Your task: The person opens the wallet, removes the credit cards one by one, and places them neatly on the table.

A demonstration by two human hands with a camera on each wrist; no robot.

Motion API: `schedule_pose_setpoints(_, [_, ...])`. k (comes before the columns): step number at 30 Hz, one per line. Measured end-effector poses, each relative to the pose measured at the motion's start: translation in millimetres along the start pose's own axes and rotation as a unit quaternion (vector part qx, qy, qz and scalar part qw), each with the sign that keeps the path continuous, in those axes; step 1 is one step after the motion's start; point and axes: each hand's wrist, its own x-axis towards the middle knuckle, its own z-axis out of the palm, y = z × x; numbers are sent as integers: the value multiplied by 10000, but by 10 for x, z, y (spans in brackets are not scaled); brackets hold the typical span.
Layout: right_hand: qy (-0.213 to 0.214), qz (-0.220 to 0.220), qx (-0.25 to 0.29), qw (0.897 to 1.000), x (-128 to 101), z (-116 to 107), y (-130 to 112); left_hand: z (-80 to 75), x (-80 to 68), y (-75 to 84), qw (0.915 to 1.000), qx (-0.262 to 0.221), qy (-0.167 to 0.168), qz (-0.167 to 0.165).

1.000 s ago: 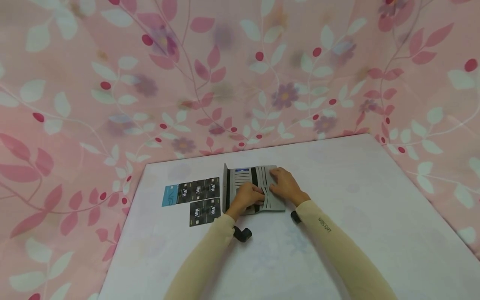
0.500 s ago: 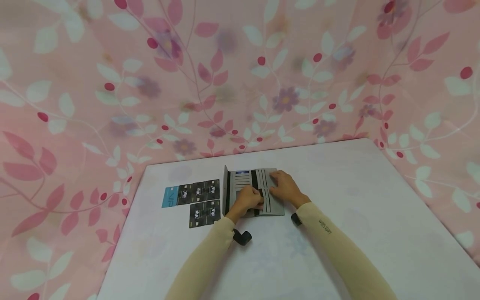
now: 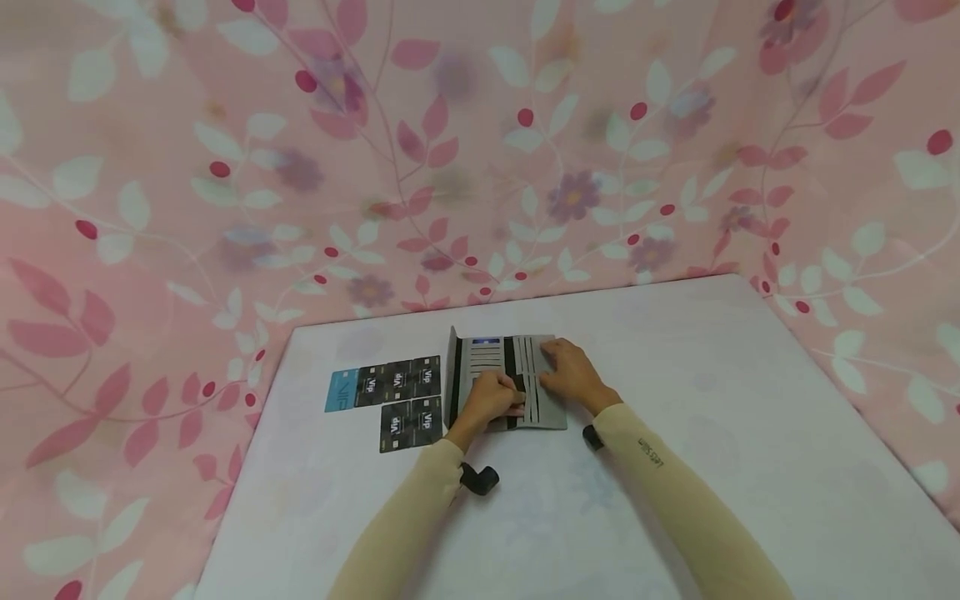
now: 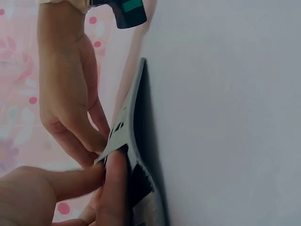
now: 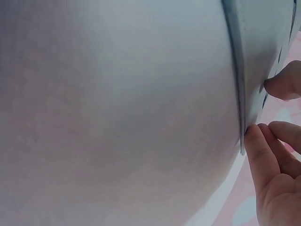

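An unfolded grey long wallet [image 3: 553, 405] lies on the table, its left flap standing up. It has rows of card slots, black strips, and a blue card showing at the top. In the head view my left hand [image 3: 486, 398] is over the wallet's lower middle. The left wrist view shows its thumb and a finger [image 4: 116, 181] pinching the edge of a dark pocket; whether a card is between them is hidden. My right hand [image 3: 572, 372] rests on the wallet's right panel. Its thumb [image 5: 284, 82] touches the slots, and its fairly straight fingertips touch the edge.
Several black VIP cards [image 3: 411, 423] and a blue card [image 3: 342, 390] lie in two rows left of the wallet. Each wrist wears a black camera [image 3: 480, 479]. A pink floral curtain [image 3: 465, 150] hangs behind the white table [image 3: 540, 533].
The wallet's right panel, bulging near my left hand a second ago, now lies flatter. Both hands stay in nearly the same places, and the loose cards have not moved.
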Motion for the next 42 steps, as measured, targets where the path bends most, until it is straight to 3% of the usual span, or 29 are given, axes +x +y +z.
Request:
schedule_pose_setpoints(5, [-77,46,-36,10000,7,20,22,17,32,-44,9965,676,330,369])
schedule_pose_setpoints(8, [-121,53,-141,9998,17,51,44,-27,67,-40,9946,893,352,383])
schedule_pose_setpoints(17, [-91,76,-76,9999,21,70,34,-214,87,2,9996,274,-45,1])
schedule_pose_setpoints(21, [-112,26,8,9999,19,66,6,-236,66,-7,9995,304,75,-13])
schedule_pose_setpoints(25, [-184,-17,16,9998,24,46,-11,-216,93,-17,9973,610,403,93])
schedule_pose_setpoints(28, [-104,-7,-65,9999,35,15,-8,-174,152,10,9901,1115,693,497])
schedule_pose_setpoints(31, [-61,6,-139,9999,52,-18,1,-125,220,45,9743,1824,922,946])
schedule_pose_setpoints(34, [-142,42,-256,9996,66,-31,10,-86,250,74,9606,2345,928,1167])
schedule_pose_setpoints(36, [-191,69,-289,9994,73,-30,12,-81,252,82,9577,2455,854,1232])
schedule_pose_setpoints(39, [-234,83,-281,9993,80,-24,9,-108,233,67,9704,2049,740,1037])
schedule_pose_setpoints(42, [-267,125,-242,9993,81,-20,4,-158,206,48,9880,1183,629,762])
